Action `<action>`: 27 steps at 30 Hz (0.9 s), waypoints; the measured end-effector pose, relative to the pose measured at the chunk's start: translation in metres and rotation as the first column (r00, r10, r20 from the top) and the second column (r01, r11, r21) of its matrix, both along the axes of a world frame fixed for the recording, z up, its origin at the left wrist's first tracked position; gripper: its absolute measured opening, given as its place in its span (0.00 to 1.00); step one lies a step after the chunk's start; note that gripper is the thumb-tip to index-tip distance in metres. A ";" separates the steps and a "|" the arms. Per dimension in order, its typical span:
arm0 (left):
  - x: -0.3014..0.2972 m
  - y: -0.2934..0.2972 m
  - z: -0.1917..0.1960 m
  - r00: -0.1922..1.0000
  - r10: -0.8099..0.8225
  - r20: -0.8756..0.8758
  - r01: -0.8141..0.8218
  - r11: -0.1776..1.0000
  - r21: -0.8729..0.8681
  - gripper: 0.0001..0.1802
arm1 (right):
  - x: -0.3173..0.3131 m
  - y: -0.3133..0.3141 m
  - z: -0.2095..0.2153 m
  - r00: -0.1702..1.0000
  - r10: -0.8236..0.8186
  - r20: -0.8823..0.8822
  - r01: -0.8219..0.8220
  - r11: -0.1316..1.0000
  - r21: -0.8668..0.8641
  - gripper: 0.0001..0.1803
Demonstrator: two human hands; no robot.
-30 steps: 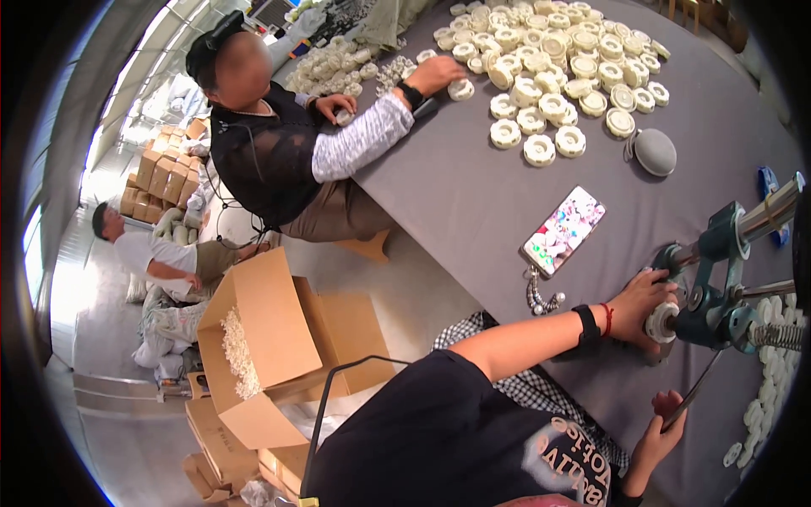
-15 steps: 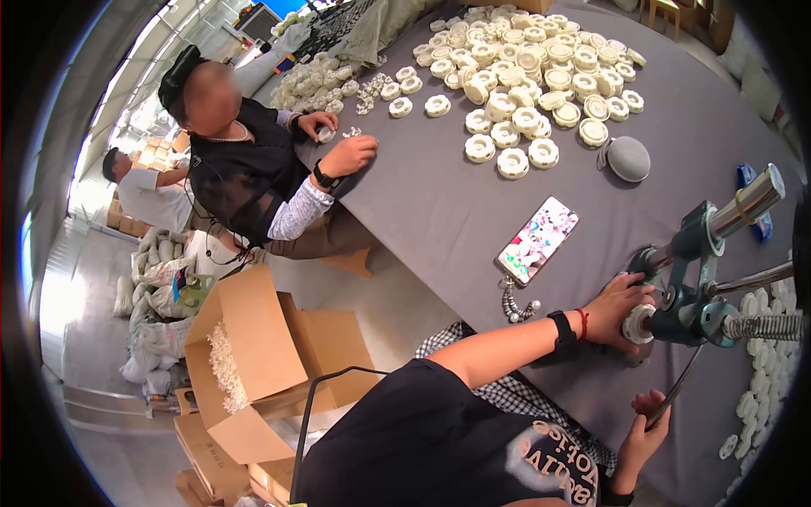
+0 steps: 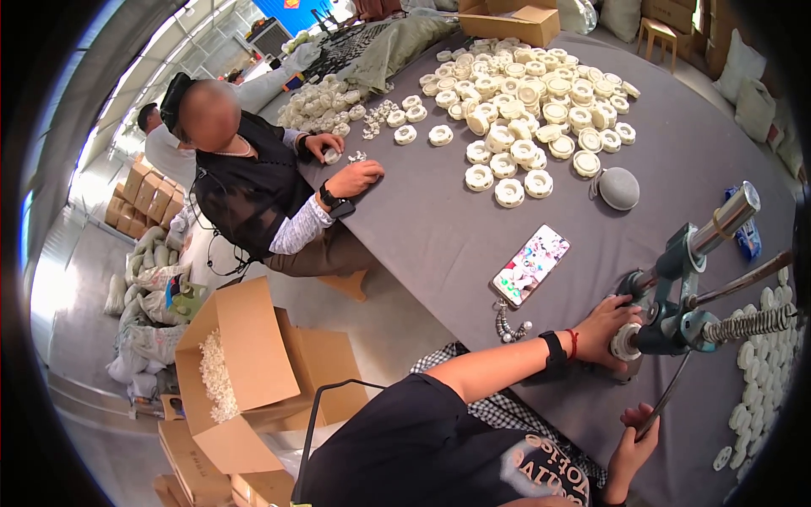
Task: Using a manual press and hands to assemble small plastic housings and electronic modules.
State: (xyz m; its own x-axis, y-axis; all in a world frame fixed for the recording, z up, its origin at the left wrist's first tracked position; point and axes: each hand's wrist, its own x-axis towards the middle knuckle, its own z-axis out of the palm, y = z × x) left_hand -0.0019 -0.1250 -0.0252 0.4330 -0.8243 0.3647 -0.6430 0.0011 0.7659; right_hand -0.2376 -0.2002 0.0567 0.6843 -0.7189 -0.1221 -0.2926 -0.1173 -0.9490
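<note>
My left hand (image 3: 606, 331), with a dark wristband and a red string, curls around a white round plastic part (image 3: 626, 341) under the head of a green hand press (image 3: 672, 325). Its thumb and fingers lie on either side of the part, close to the press base. My right hand (image 3: 635, 441) is closed around the thin metal lever (image 3: 672, 390) that slopes down from the press. A coiled spring (image 3: 748, 325) sticks out from the press on the right.
A lit phone (image 3: 532, 264) with a beaded strap and a grey round speaker (image 3: 617, 188) lie on the grey-covered table. White round parts (image 3: 528, 93) are heaped at the back; more discs (image 3: 756, 380) lie far right. A co-worker (image 3: 253, 169) sits left, behind an open carton (image 3: 253, 346).
The whole view has shifted slightly, showing more at the top. Both my hands keep their places on the part and the lever. The co-worker's hands have barely moved.
</note>
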 end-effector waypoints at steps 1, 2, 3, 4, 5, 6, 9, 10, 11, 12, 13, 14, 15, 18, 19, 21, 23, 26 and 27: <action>0.000 0.000 0.000 1.000 -0.002 0.000 0.002 1.000 -0.001 0.49 | 0.000 0.000 0.000 1.000 -0.004 0.001 0.004 1.000 0.011 0.24; 0.001 0.000 0.000 1.000 0.001 0.003 -0.001 1.000 -0.002 0.49 | 0.001 0.000 0.000 1.000 -0.006 0.003 0.006 1.000 0.011 0.24; 0.001 0.000 -0.001 1.000 0.004 0.005 -0.004 1.000 -0.003 0.49 | 0.001 0.000 0.000 1.000 -0.002 -0.001 0.002 1.000 0.008 0.24; 0.002 0.000 -0.001 1.000 0.003 0.006 -0.003 1.000 -0.003 0.49 | 0.001 0.000 0.000 1.000 0.002 -0.005 -0.002 1.000 0.005 0.24; 0.001 0.000 -0.002 1.000 0.007 0.005 -0.006 1.000 -0.006 0.49 | 0.001 0.000 0.000 1.000 0.001 -0.006 -0.001 1.000 0.005 0.24; 0.000 0.000 -0.002 1.000 0.010 0.003 -0.010 1.000 -0.010 0.48 | 0.001 0.001 0.001 1.000 -0.002 -0.004 0.002 1.000 0.006 0.24; 0.001 0.000 -0.003 1.000 0.003 0.004 -0.003 1.000 -0.014 0.49 | 0.001 0.001 0.000 1.000 -0.002 0.000 0.002 1.000 0.003 0.24; 0.001 0.000 -0.003 1.000 0.004 0.002 -0.004 1.000 -0.014 0.49 | 0.000 0.000 0.000 1.000 0.000 0.003 0.000 1.000 -0.002 0.24; 0.000 0.000 -0.003 1.000 0.005 0.010 -0.005 1.000 -0.016 0.49 | 0.000 0.001 0.001 1.000 0.001 0.001 -0.001 1.000 -0.002 0.24; 0.000 0.000 -0.004 1.000 0.006 0.017 -0.005 1.000 -0.017 0.49 | 0.000 0.001 0.001 1.000 -0.001 -0.003 0.001 1.000 -0.004 0.24; 0.000 0.001 -0.004 1.000 0.006 0.015 -0.006 1.000 -0.018 0.49 | 0.000 0.002 0.001 1.000 -0.003 -0.006 0.003 1.000 -0.006 0.24; 0.000 0.001 -0.004 1.000 0.006 0.016 -0.006 1.000 -0.015 0.49 | 0.001 0.002 0.002 1.000 -0.003 -0.007 0.003 1.000 -0.005 0.24; 0.000 0.001 -0.003 1.000 0.005 0.017 -0.004 1.000 -0.012 0.50 | 0.001 0.002 0.002 1.000 -0.005 -0.002 0.005 1.000 -0.001 0.23; 0.000 -0.001 -0.002 1.000 -0.011 0.013 0.011 1.000 0.001 0.49 | -0.001 0.001 0.001 1.000 -0.007 -0.005 0.007 1.000 0.001 0.23; 0.000 -0.002 -0.001 1.000 -0.015 0.011 0.015 1.000 0.003 0.49 | -0.002 0.000 0.001 1.000 -0.006 -0.011 0.006 1.000 -0.003 0.23; 0.001 0.003 -0.001 1.000 -0.003 -0.002 0.003 1.000 -0.005 0.49 | 0.001 0.001 0.001 1.000 0.008 -0.009 -0.008 1.000 -0.006 0.23; 0.002 0.004 -0.001 1.000 0.001 -0.004 -0.001 1.000 0.000 0.49 | 0.002 0.002 0.001 1.000 0.011 -0.008 -0.011 1.000 -0.007 0.23; 0.002 0.002 -0.001 1.000 -0.002 -0.008 0.002 1.000 0.003 0.49 | 0.002 0.000 0.001 1.000 0.006 -0.004 -0.006 1.000 -0.002 0.23; 0.002 0.002 -0.001 1.000 -0.002 -0.009 0.002 1.000 0.000 0.49 | 0.002 0.000 0.001 1.000 0.002 -0.001 -0.002 1.000 -0.002 0.23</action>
